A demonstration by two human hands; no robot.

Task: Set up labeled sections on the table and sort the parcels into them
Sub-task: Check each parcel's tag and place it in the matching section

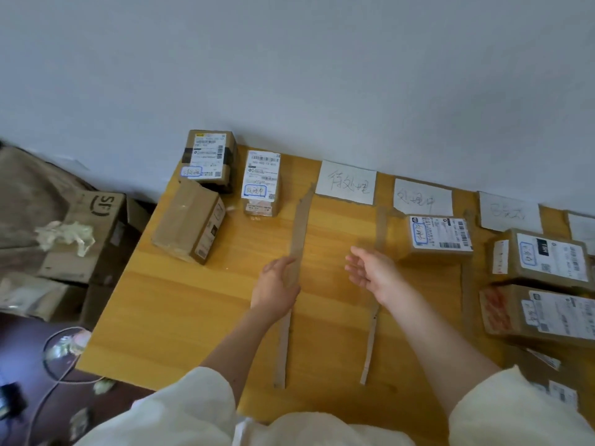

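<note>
Head view: parcels [261, 182] at far left of table [180, 310], small cardboard boxes, stiff, probably light; best gripped across two opposite side faces. Three paper labels [346, 182] along the wall, cardboard strips [301, 226] dividing sections. Left hand [276, 286] resting on a strip, fingers relaxed, gripping nothing. Right hand [373, 272] hovering, fingers loosely spread, empty. Handwriting blurred; right-side parcels cut off by frame edge.

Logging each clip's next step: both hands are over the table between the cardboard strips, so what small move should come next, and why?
Probably reach the left hand to one of the three parcels at the far left. They still sit outside the strips, while the section under the first paper label holds nothing. The right hand is open and free.
</note>
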